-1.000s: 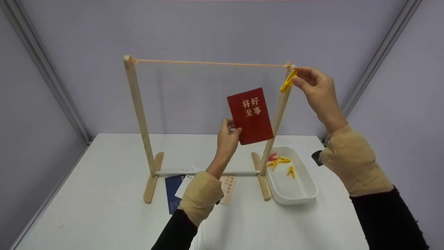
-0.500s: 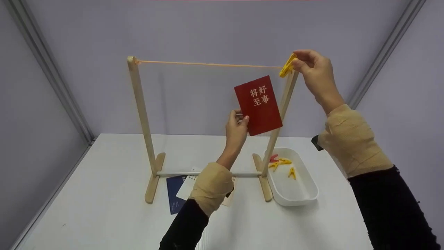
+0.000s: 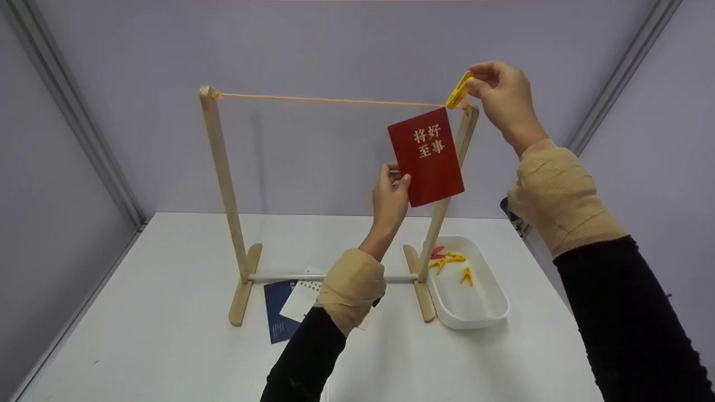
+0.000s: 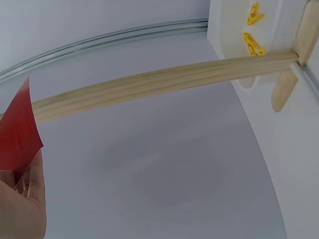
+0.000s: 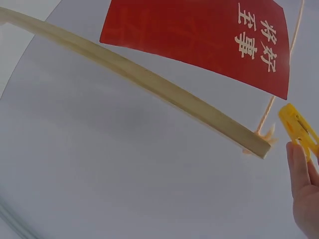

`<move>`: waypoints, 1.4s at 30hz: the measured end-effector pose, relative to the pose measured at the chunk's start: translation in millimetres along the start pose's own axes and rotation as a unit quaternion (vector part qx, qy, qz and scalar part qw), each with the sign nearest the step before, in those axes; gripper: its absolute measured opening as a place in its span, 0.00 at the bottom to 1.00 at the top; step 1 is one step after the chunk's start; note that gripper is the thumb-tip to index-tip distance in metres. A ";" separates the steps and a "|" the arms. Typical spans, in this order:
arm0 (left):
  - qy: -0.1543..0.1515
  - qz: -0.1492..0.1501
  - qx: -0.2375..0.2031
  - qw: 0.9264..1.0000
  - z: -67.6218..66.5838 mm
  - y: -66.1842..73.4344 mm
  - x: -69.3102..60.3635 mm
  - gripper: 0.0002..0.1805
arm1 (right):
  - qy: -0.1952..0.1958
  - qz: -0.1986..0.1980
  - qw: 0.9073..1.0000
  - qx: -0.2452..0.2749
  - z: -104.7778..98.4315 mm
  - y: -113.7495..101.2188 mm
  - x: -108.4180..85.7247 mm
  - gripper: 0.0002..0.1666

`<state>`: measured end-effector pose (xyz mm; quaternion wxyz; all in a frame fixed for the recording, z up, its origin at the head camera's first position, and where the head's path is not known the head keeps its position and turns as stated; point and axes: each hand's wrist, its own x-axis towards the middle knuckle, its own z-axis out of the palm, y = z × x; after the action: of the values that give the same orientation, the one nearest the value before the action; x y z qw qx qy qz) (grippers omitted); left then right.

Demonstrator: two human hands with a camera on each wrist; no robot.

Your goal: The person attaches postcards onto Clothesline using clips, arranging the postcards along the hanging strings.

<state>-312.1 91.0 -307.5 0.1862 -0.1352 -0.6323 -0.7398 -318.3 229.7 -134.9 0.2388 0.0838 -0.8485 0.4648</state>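
Observation:
A red card [image 3: 429,162] with white characters is pinched at its lower left edge by my left hand [image 3: 390,198], tilted, its top just below the right end of the orange string [image 3: 335,100]. My right hand [image 3: 507,100] pinches a yellow clothespin [image 3: 459,90] above the card's top right corner. In the right wrist view the clothespin [image 5: 299,128] shows a small gap from the card [image 5: 199,40]. The left wrist view shows the card [image 4: 20,134] with fingers behind it. The string is tied between two wooden posts; the right post [image 3: 467,134] stands partly behind the card.
A white tray [image 3: 497,296] with several yellow clothespins and a red clothespin [image 3: 437,252] stands beside the frame's right foot [image 3: 420,285]. Under the frame's lower bar [image 3: 396,278] lie a dark blue card [image 3: 277,312] and a white card [image 3: 299,301], partly behind my left arm.
Both hands have risen. The left carried the red card up and to the right, toward the string; the right brought the clothespin up to string height and slightly above.

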 end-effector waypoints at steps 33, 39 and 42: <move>0.047 0.004 0.091 0.995 12.2 4.5 3.6 0.10 | 0.038 0.026 0.999 0.026 11.4 5.6 12.9 0.13; 0.045 0.012 0.101 0.994 11.0 2.9 4.9 0.10 | 0.015 0.042 0.998 0.034 8.8 7.2 10.4 0.15; 0.042 0.009 0.106 0.993 10.7 2.5 4.9 0.10 | 0.008 0.045 0.998 0.048 8.4 8.9 10.0 0.16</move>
<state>-315.8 100.7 -301.4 0.2325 -0.0887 -0.6976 -0.6719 -333.0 228.5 -140.6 0.2202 0.0526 -0.8262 0.5159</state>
